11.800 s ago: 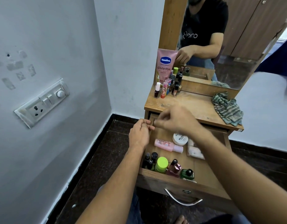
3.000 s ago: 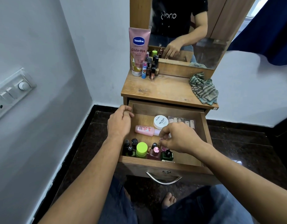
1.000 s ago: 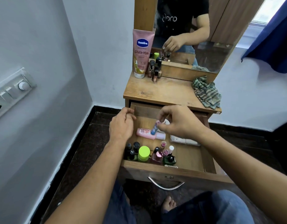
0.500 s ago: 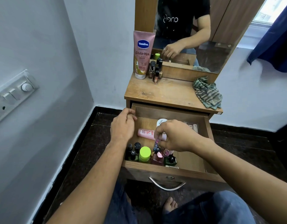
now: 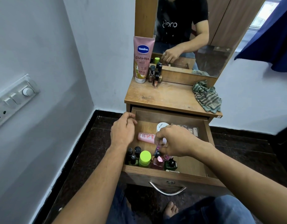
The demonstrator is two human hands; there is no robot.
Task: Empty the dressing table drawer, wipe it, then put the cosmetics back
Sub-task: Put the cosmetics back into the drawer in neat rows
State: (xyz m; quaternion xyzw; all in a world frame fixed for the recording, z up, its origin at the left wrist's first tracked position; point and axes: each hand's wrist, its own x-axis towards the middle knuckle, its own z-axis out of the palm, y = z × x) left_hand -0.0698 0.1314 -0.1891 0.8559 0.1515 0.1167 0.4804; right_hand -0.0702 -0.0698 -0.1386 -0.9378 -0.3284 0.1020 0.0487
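Wooden dressing table [image 5: 163, 97] in a white-walled corner, its drawer [image 5: 209, 139] open. Along the drawer's front edge stand small bottles, among them a lime-capped bottle [image 5: 145, 156]. A pink tube [image 5: 146, 136] lies behind them. The right hand [image 5: 176, 141] hovers over the bottles, fingertips pinching a small pink-capped stick [image 5: 157, 148]. The left hand [image 5: 123, 131] curls over the drawer's left wall near the back corner. A striped cloth [image 5: 206, 97] lies at the tabletop's right edge.

Bare right half of the drawer [image 5: 192, 165] beside crowded front-left bottles [image 5: 145, 157]; pink tube [image 5: 146, 136] across the middle.
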